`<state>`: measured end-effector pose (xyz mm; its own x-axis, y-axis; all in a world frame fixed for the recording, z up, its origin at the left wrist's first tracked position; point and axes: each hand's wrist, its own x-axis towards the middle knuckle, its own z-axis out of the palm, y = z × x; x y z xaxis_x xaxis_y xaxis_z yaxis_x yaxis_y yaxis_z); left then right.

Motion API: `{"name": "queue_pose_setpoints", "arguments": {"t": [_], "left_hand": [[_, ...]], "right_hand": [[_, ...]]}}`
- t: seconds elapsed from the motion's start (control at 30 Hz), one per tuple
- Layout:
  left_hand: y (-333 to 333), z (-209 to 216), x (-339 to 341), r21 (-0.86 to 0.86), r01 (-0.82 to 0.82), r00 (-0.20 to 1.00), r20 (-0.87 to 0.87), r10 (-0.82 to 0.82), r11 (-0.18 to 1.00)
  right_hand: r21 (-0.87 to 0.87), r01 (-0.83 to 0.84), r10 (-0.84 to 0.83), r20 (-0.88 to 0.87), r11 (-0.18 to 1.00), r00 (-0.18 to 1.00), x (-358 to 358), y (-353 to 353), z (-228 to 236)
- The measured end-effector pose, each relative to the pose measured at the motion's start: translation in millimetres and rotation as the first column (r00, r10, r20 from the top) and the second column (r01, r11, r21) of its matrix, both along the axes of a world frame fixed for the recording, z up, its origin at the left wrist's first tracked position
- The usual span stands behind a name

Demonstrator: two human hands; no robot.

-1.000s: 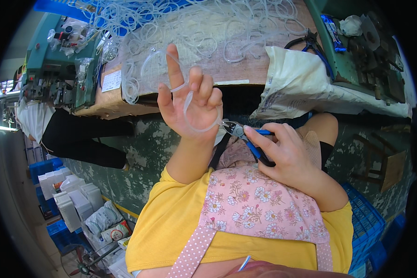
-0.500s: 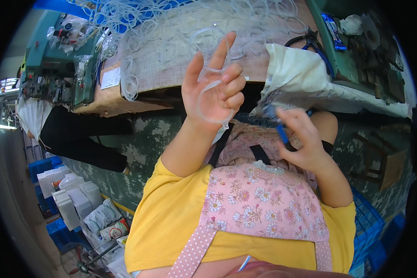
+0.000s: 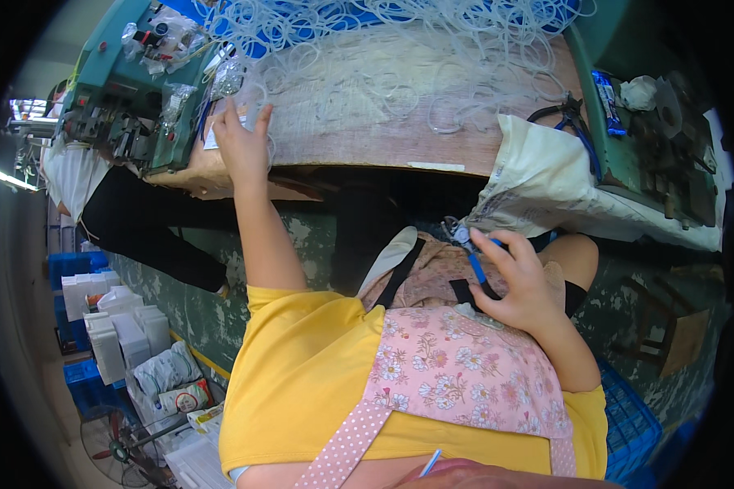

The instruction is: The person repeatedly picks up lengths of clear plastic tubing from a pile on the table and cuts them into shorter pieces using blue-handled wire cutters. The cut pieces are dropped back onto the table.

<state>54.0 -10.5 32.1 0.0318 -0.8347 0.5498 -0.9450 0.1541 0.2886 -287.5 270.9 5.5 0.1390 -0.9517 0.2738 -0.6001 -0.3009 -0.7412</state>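
My left hand [image 3: 243, 145] reaches over the left end of the wooden worktable [image 3: 473, 143], its thumb and forefinger spread apart. A thin strand of clear tubing shows just beside its thumb; whether it touches the hand I cannot tell. Above my lap, my right hand [image 3: 520, 285] grips a pair of blue-handled pliers [image 3: 476, 262], jaws pointing up toward the table. A large tangle of clear tubing loops [image 3: 367, 28] covers the far side of the table, and several loose rings lie nearer on the wood.
A second pair of pliers [image 3: 575, 122] lies at the right, by a white sack [image 3: 538, 175] draped over the table edge. Green machines [image 3: 669, 163] stand at both sides. Another person's dark-trousered leg [image 3: 151, 224] is at the left. A blue crate [image 3: 632, 428] sits at lower right.
My left hand has moved left from the middle to the table's left end and opened; the tubing loop it held is no longer in it. The pliers have dropped slightly.
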Motion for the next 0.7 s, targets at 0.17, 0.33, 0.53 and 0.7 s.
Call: {"name": "queue_pose_setpoints", "arguments": {"t": [0.17, 0.33, 0.53, 0.7], "left_hand": [[-43, -41, 18, 0.286, -0.266, 0.938, 0.298, 0.178, 0.921], [-26, -24, -52, -0.290, 0.136, 0.968, 0.241, -0.066, 0.947], [-1, -30, -154, 0.304, 0.158, 0.978, 0.081, -0.190, 0.940], [0, -28, -155, 0.298, 0.186, 0.983, -0.054, -0.178, 0.936]], "right_hand": [[0.045, -0.048, 0.049, -0.026, 0.998, 0.998, 5, 0, -1], [0.079, -0.018, 0.019, -0.007, 0.997, 1.000, 3, 3, 0], [0.083, -0.051, 0.052, -0.010, 0.995, 0.999, 3, 5, 2], [0.081, 0.001, -0.001, 0.009, 0.997, 1.000, -7, 12, -3]]}}
